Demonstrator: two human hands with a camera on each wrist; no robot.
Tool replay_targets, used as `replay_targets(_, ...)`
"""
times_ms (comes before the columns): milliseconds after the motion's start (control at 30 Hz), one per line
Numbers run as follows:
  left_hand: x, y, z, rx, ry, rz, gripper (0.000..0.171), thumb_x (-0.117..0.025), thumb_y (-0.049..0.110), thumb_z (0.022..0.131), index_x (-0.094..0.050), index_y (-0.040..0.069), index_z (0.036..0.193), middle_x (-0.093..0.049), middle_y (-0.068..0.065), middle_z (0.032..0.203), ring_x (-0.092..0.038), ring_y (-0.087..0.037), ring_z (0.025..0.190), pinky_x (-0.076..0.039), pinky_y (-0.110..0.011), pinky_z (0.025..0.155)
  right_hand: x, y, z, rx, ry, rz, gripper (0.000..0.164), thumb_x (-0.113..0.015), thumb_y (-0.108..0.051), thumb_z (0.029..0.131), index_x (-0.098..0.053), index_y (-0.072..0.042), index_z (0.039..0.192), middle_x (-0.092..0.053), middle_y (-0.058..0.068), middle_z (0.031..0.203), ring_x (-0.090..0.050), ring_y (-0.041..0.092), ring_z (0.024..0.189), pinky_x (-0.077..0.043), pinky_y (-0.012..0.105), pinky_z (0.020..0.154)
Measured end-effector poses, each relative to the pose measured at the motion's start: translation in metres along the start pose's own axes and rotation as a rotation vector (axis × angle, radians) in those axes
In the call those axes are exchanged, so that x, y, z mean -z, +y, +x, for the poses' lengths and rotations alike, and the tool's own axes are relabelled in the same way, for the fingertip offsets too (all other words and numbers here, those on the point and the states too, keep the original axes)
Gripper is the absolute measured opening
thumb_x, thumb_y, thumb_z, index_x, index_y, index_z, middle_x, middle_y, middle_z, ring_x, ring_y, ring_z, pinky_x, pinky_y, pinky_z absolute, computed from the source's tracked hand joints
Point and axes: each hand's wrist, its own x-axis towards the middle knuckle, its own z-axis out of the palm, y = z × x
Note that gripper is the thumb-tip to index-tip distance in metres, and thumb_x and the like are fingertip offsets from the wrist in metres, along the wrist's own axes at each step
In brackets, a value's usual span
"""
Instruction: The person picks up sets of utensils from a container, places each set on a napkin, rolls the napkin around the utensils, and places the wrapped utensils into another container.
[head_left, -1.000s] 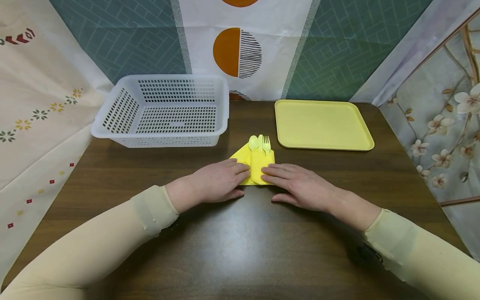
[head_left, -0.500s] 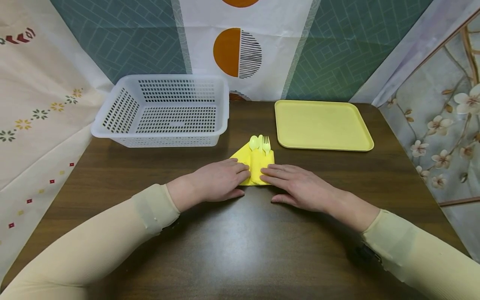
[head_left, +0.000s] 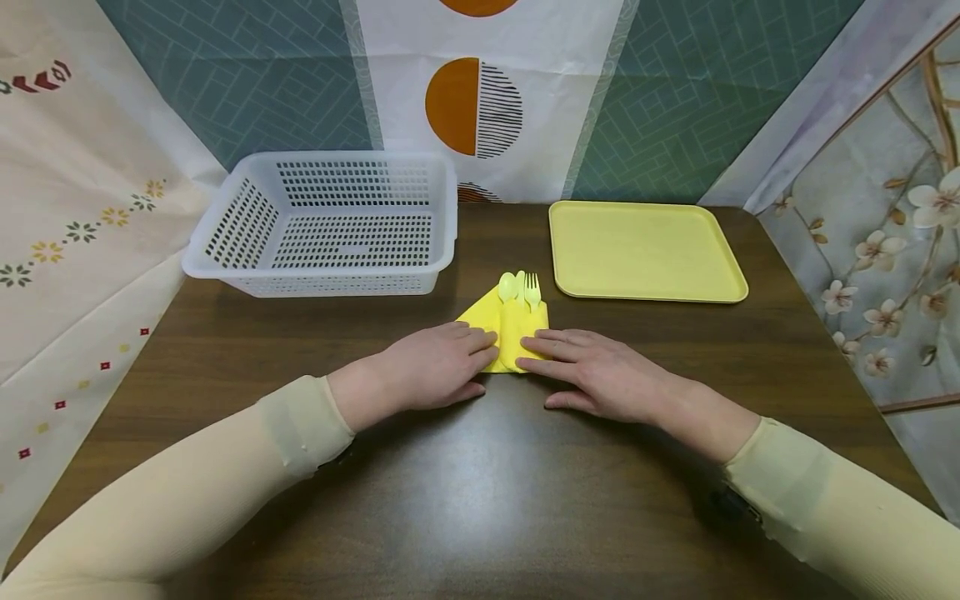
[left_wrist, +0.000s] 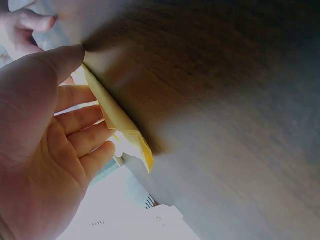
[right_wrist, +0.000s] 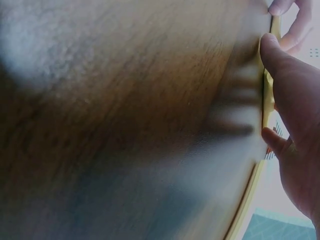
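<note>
A folded yellow napkin [head_left: 512,332] lies on the dark wooden table, its top left corner sloping to a point. Out of its pocket stick the heads of a pale yellow spoon [head_left: 507,287] and fork [head_left: 532,292], with a knife [head_left: 521,283] between them; their lower parts are hidden in the cloth. My left hand [head_left: 435,364] rests its extended fingers on the napkin's left side, thumb on the table side. From the right, my right hand [head_left: 600,375] lays its fingertips on the napkin's lower right part. In the left wrist view the napkin's edge [left_wrist: 117,112] runs beneath the fingers.
At the back left stands a white perforated plastic basket [head_left: 442,271]. A shallow yellow tray [head_left: 648,250] lies at the back right. Patterned cloths [head_left: 285,83] hang behind the table, and more fabric lines both sides.
Both hands stay on the napkin. The right hand's fingers have spread slightly, one reaching a little further left across the napkin. Cutlery, basket and tray stay put.
</note>
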Motion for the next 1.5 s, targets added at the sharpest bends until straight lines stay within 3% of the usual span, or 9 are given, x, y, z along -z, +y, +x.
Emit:
replay_targets(233,-0.002,-0.005,-0.01,0.025,0.031,-0.019,0.056,-0.071,0.04,0.109,-0.064,0.005,0.152,-0.062,-0.015,0.155,-0.058,-0.033,0.145,-0.041,-0.047,0.125,0.0,0.001,0.0,-0.019,-0.044,0.009,0.066,-0.073,-0.045,0.107,-0.052,-0.026,0.166,-0.041,0.005,0.175,-0.036,0.026,0.162,-0.035,0.053,0.127)
replay_targets(400,-0.004,-0.009,-0.019,0.076,0.122,0.006,0.046,-0.078,0.038,0.105,-0.073,0.006,0.137,-0.073,-0.012,0.135,-0.068,-0.031,0.124,-0.053,-0.042,0.112,0.0,0.001,0.0,-0.024,-0.047,0.018,0.065,-0.074,-0.045,0.107,-0.053,-0.026,0.166,-0.041,0.004,0.175,-0.036,0.027,0.162,-0.035,0.053,0.128)
replay_targets(600,-0.008,-0.013,-0.029,0.213,0.263,0.02,0.032,-0.083,0.029,0.1,-0.073,0.006,0.12,-0.072,-0.01,0.107,-0.067,-0.029,0.092,-0.061,-0.041,0.083,0.0,0.001,0.0,-0.01,-0.011,0.017,0.065,-0.077,-0.045,0.105,-0.058,-0.024,0.163,-0.046,0.007,0.172,-0.041,0.03,0.16,-0.037,0.055,0.126)
replay_targets(733,-0.006,-0.012,-0.034,0.316,0.287,-0.021,0.032,-0.082,0.027,0.101,-0.071,0.004,0.12,-0.068,-0.01,0.098,-0.063,-0.03,0.085,-0.059,-0.042,0.073,0.001,0.0,0.0,-0.004,0.002,0.007,0.063,-0.077,-0.044,0.105,-0.059,-0.023,0.162,-0.048,0.008,0.171,-0.042,0.031,0.159,-0.037,0.055,0.126)
replay_targets(1000,-0.006,-0.012,-0.034,0.471,0.185,-0.068,0.037,-0.077,0.035,0.105,-0.071,0.001,0.118,-0.064,-0.012,0.096,-0.063,-0.03,0.086,-0.059,-0.044,0.073,0.001,0.0,0.001,0.004,0.016,0.004,0.062,-0.078,-0.044,0.105,-0.06,-0.022,0.161,-0.049,0.009,0.17,-0.043,0.032,0.158,-0.037,0.054,0.126)
replay_targets(1200,-0.004,-0.012,-0.031,0.519,0.102,-0.121,0.045,-0.077,0.047,0.103,-0.067,0.004,0.104,-0.057,-0.008,0.088,-0.057,-0.026,0.078,-0.055,-0.042,0.065,0.003,0.0,0.001,-0.001,0.015,0.007,0.061,-0.078,-0.043,0.105,-0.061,-0.022,0.16,-0.05,0.009,0.169,-0.044,0.033,0.157,-0.037,0.054,0.126)
replay_targets(1500,-0.004,-0.014,-0.025,0.564,0.03,-0.191,0.051,-0.076,0.053,0.102,-0.063,0.004,0.107,-0.057,-0.007,0.089,-0.056,-0.026,0.081,-0.053,-0.041,0.068,0.002,0.0,0.002,0.001,0.016,0.005,0.061,-0.077,-0.044,0.105,-0.062,-0.022,0.159,-0.051,0.009,0.169,-0.045,0.032,0.157,-0.038,0.054,0.126)
